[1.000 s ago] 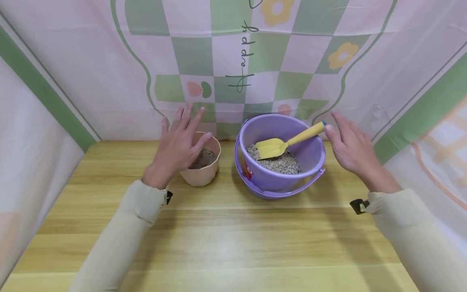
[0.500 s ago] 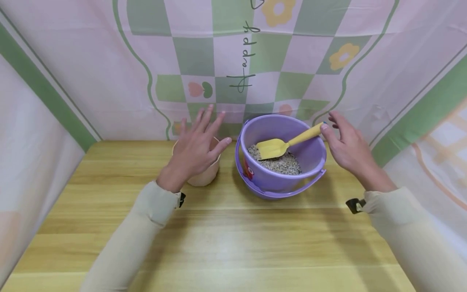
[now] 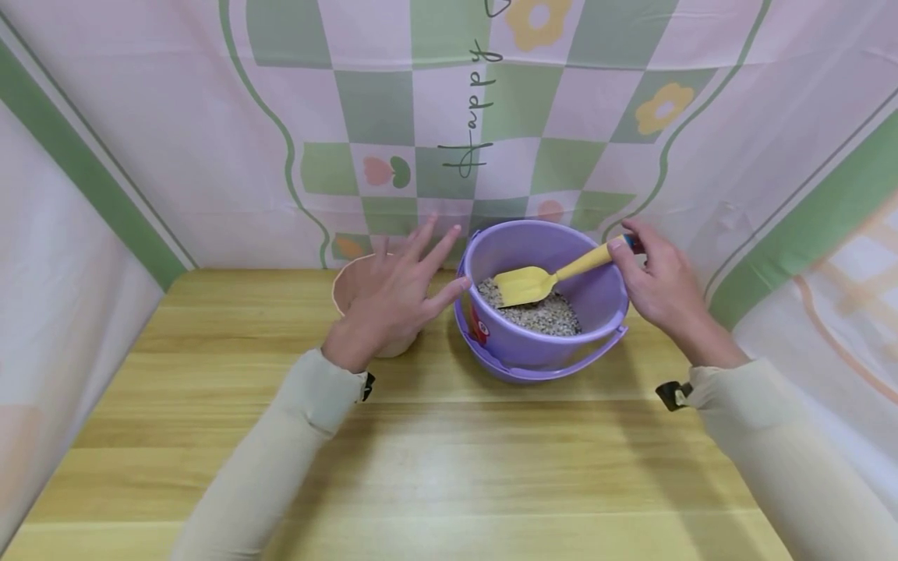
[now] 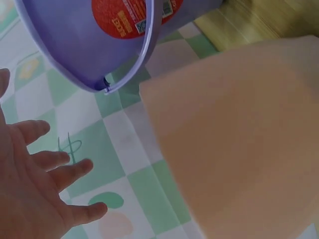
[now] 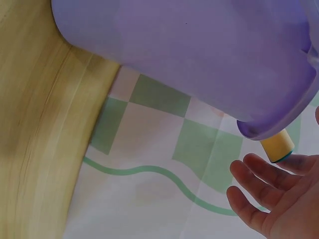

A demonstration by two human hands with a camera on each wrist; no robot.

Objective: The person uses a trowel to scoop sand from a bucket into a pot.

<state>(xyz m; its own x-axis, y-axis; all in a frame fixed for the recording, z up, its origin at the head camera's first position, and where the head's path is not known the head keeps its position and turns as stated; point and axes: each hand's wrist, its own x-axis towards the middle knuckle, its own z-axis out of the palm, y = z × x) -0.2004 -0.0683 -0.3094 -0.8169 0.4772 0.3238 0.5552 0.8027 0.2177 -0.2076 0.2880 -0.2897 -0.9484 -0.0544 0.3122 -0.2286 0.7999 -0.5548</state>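
The left hand (image 3: 393,304), spread and holding nothing, hangs over the pot (image 3: 351,282). The right hand (image 3: 662,290), loosely parted, is nearer the scoop (image 3: 526,285), which lies inside the bucket (image 3: 526,354), its handle (image 3: 588,259) slanting far and right to those fingers.

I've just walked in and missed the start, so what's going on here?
On a wooden table, a purple bucket holds gritty grains and a yellow scoop whose handle sticks out over the side. A person's right hand is at the handle's end, fingers loosely open, not closed round it yet. Their left hand is spread over a peach flowerpot, its thumb close to the bucket.
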